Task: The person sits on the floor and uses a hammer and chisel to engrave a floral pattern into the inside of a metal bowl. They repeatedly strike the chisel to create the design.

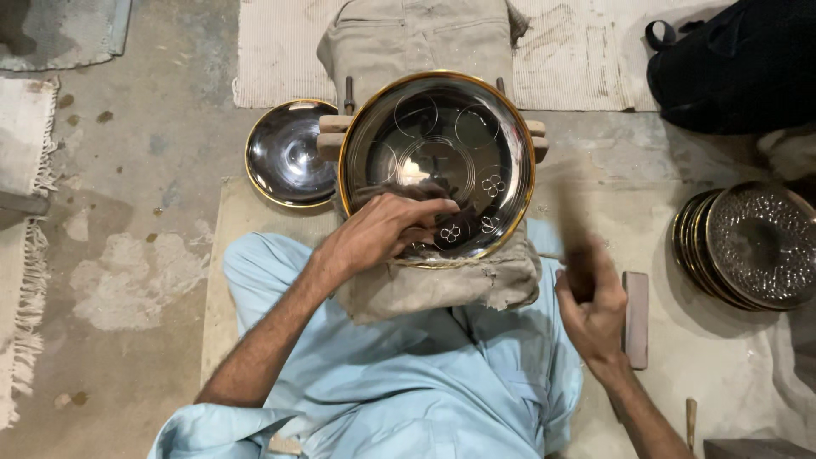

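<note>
Left hand (387, 229) fingers pressed together on engraved plate (437, 161); right hand (591, 297) blurred, grip unclear.

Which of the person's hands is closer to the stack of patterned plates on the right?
Right. The right hand is just left of the stack of patterned plates; the left hand rests on the big plate.

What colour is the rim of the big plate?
Gold, around the big plate; seen in the head view.
</note>
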